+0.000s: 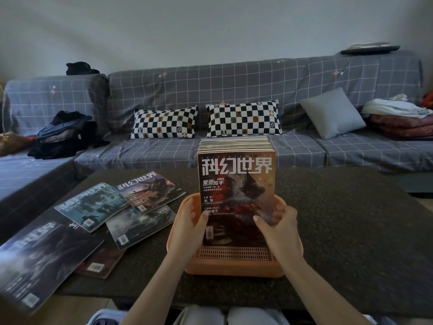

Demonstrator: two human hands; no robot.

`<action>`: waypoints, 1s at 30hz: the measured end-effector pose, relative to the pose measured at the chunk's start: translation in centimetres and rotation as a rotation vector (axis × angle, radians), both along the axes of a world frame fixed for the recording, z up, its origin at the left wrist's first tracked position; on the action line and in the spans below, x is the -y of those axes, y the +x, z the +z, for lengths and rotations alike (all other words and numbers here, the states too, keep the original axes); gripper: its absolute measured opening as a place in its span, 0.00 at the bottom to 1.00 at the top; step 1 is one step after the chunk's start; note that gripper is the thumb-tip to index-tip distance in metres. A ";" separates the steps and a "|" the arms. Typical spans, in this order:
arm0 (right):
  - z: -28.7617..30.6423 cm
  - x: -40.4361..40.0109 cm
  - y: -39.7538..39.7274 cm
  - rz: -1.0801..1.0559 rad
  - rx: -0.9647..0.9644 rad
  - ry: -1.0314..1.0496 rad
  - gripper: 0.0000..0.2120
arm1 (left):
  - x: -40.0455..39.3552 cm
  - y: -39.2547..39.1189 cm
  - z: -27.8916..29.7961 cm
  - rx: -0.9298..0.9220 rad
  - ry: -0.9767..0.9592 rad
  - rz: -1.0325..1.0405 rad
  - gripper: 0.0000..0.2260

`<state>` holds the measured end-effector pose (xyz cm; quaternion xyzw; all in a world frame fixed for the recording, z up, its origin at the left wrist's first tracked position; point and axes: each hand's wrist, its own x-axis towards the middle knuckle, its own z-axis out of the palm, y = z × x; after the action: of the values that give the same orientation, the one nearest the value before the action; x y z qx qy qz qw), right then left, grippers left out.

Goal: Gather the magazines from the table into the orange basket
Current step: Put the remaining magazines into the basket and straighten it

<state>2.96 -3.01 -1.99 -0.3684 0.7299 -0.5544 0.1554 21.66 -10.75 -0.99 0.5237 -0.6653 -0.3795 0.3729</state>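
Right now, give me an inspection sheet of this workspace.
Surface: dark speckled table, long edge toward the sofa.
Job's things: orange basket holds an upright stack of magazines, covers facing the camera. Five loose magazines lie overlapping on the table's left part, not yet gathered.
Clutter: nothing seen on the table beyond the magazines.
Grippers: left hand and right hand hold the front magazine's lower edges, thumbs on its cover.
Cables: nothing seen.
Surroundings: grey checked sofa with two checkered pillows, a grey cushion, dark clothes at left, folded blankets at right.
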 end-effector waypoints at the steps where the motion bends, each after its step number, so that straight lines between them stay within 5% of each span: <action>1: 0.0 -0.1 0.4 0.000 -0.010 0.007 0.27 | 0.0 0.1 0.1 -0.004 -0.004 0.011 0.26; 11: 1.1 1.2 4.8 0.341 0.008 0.068 0.10 | 0.1 2.4 0.6 0.017 -0.027 0.105 0.19; 30: 2.8 13.0 15.4 0.680 -0.175 0.098 0.14 | 8.1 10.2 -1.9 -0.061 0.024 0.371 0.12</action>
<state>18.32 -15.98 0.83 -0.6285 0.6018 -0.4016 0.2855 31.87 -18.82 -2.85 0.6300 -0.5412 -0.3280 0.4502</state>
